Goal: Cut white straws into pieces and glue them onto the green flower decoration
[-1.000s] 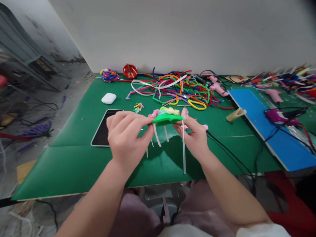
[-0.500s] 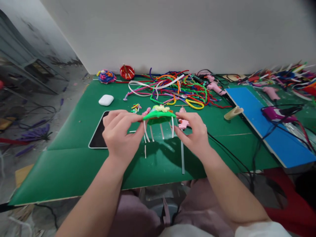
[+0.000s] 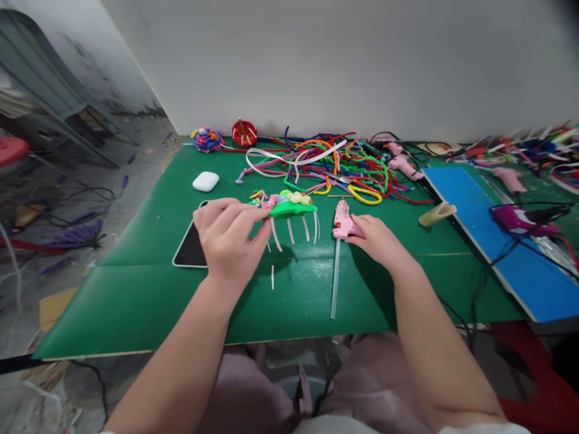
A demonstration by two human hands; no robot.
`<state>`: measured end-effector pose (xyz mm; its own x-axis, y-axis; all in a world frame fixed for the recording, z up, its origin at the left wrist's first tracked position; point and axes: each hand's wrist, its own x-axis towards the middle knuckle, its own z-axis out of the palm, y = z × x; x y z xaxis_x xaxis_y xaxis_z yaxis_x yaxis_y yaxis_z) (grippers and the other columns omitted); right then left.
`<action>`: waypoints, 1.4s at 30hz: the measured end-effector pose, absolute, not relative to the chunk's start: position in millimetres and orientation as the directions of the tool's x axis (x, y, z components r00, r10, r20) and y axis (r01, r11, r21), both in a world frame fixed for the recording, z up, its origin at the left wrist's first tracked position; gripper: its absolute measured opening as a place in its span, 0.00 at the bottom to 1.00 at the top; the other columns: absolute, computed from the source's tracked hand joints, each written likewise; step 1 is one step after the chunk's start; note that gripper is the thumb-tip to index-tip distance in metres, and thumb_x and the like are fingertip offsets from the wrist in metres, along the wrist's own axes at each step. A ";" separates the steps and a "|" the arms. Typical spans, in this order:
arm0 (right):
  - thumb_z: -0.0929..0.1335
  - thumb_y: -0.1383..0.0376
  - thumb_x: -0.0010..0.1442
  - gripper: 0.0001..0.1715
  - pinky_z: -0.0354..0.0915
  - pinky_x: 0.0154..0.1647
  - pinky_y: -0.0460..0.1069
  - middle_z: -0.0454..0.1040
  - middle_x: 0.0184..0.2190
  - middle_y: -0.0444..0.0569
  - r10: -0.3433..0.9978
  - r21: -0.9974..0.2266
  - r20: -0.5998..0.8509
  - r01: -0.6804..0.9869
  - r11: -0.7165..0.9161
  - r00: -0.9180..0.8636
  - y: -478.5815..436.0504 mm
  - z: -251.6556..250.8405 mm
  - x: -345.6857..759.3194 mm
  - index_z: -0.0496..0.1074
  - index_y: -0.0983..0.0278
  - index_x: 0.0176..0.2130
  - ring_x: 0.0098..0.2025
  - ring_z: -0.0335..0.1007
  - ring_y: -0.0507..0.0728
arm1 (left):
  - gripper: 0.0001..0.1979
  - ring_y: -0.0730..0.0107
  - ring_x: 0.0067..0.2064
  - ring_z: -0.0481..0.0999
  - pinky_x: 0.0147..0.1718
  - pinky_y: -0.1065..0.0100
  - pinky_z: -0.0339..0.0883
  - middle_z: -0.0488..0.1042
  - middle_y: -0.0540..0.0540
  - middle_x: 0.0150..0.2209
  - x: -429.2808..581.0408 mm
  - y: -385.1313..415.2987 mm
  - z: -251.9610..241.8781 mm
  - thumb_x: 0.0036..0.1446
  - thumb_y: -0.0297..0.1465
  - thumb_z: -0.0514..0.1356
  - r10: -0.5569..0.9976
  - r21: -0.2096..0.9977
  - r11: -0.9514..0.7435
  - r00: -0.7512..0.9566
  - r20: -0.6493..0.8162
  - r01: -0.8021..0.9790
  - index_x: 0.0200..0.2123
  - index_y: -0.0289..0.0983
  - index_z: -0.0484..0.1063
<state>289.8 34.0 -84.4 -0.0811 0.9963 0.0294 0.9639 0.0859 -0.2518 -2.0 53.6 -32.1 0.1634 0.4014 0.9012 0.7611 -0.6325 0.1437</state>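
Note:
Between its thumb and fingers, my left hand (image 3: 233,238) pinches the left edge of a green round craft piece (image 3: 293,209). Pink, yellow and blue decorations sit on top of the piece, and several thin white strips hang from its rim. My right hand (image 3: 377,240) is closed around the handle of a pink glue gun (image 3: 342,222), right of the craft piece. A clear glue stick (image 3: 335,283) sticks out of the gun toward the table's front edge. Under the craft piece, a loose white strip (image 3: 272,277) lies on the green table (image 3: 289,325).
A dark-screened tablet (image 3: 192,248) is partly behind my left hand. Coloured pipe cleaners (image 3: 312,158), yellow-handled scissors (image 3: 365,194) and a white case (image 3: 205,181) lie farther back. To the right are a bamboo piece (image 3: 436,214) and a blue board (image 3: 506,247).
My right hand has let go of the craft piece, moved right and closed on the pink glue gun. My left hand still holds the craft piece.

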 end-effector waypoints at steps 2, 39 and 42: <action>0.67 0.61 0.55 0.23 0.63 0.50 0.58 0.69 0.47 0.59 0.999 -0.239 0.045 0.970 0.040 -0.030 34.7 -85.1 289.3 0.69 0.68 0.50 0.49 0.65 0.65 | 0.07 0.65 0.35 0.71 0.36 0.61 0.58 0.75 0.51 0.26 -1.3 53.7 -32.0 0.47 0.26 0.64 0.396 0.147 -0.639 0.158 0.904 0.755 0.30 0.43 0.72; 0.66 0.72 0.53 0.11 0.63 0.25 0.48 0.72 0.29 0.50 0.634 -0.326 0.709 0.653 0.683 -0.309 -42.3 -10.9 214.2 0.68 0.64 0.38 0.28 0.68 0.55 | 0.03 0.66 0.33 0.71 0.35 0.62 0.56 0.73 0.52 0.25 -2.6 7.4 20.6 0.51 0.29 0.62 0.619 0.298 -0.452 0.055 0.784 0.841 0.26 0.41 0.70; 0.66 0.72 0.53 0.10 0.63 0.26 0.49 0.73 0.29 0.51 0.615 -0.270 0.725 0.695 0.667 -0.309 -44.4 -7.7 213.3 0.68 0.64 0.38 0.29 0.69 0.55 | 0.03 0.65 0.33 0.71 0.35 0.61 0.57 0.73 0.52 0.25 -3.2 5.0 22.4 0.51 0.29 0.61 0.622 0.297 -0.460 0.065 0.780 0.837 0.26 0.41 0.70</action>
<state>213.3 -44.4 -7.7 -0.3088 0.6153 0.7253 0.6949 0.6666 -0.2696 -3.2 5.0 22.4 0.0653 0.6219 0.7803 0.8365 -0.4605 0.2970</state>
